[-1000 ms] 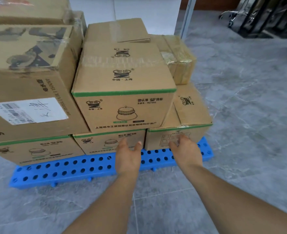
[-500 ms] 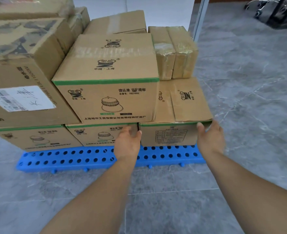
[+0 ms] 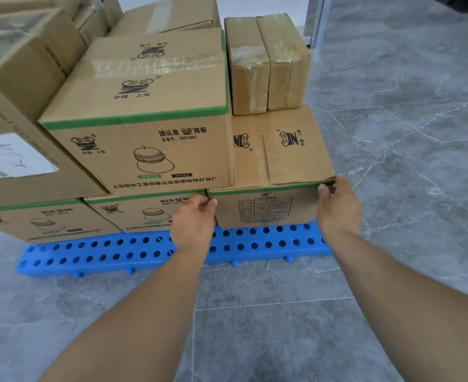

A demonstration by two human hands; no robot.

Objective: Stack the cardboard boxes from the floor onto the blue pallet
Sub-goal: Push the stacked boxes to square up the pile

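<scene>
Both hands, left hand [image 3: 193, 221] and right hand [image 3: 337, 208], curl fingers on the brown green-edged cardboard box [image 3: 279, 166] on the blue perforated plastic pallet [image 3: 117, 253].

The floor [image 3: 392, 133] is laid with large grey stone-look tiles veined in white, with thin pale grout lines between them. At the top edge of the view a white wall [image 3: 266, 4] meets the floor, and a pale metal post [image 3: 319, 20] stands upright just beside it. The light is even and soft, with faint shadows on the tiles.
</scene>
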